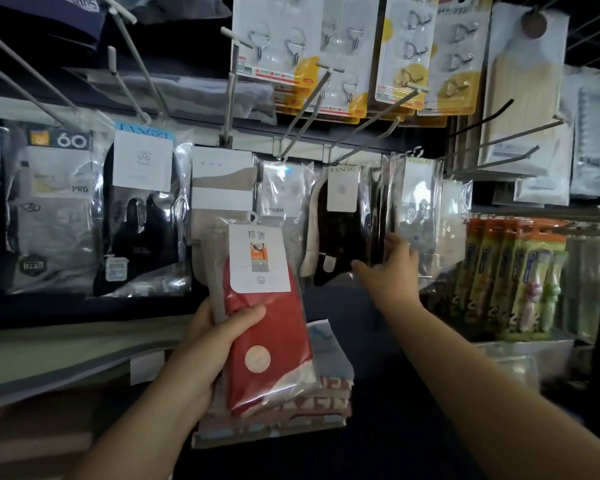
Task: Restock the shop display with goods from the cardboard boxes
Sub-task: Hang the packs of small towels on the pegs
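Mid-hang: left hand [207,344] clamps sock packs [267,341], right hand [388,268] fingers spread parting hung packs [371,216]; next, thread hanger onto a peg [307,112].

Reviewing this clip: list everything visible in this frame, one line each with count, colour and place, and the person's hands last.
Red sock pack in clear plastic with white card: one on top of a held stack, centre foreground.
Stack of patterned packs under it: count unclear, red, pale and blue print, lower centre.
Hanging sock packs in clear bags: several, black, grey and beige, middle row of pegs.
Carded metal hooks on yellow and white cards: several cards, top centre.
Toothbrush packs: several, green and orange, right shelf.
Bare metal display pegs: several, grey, upper left and centre.
Left hand: grips the held stack.
Right hand: reaches to the hanging dark packs, fingers on one.
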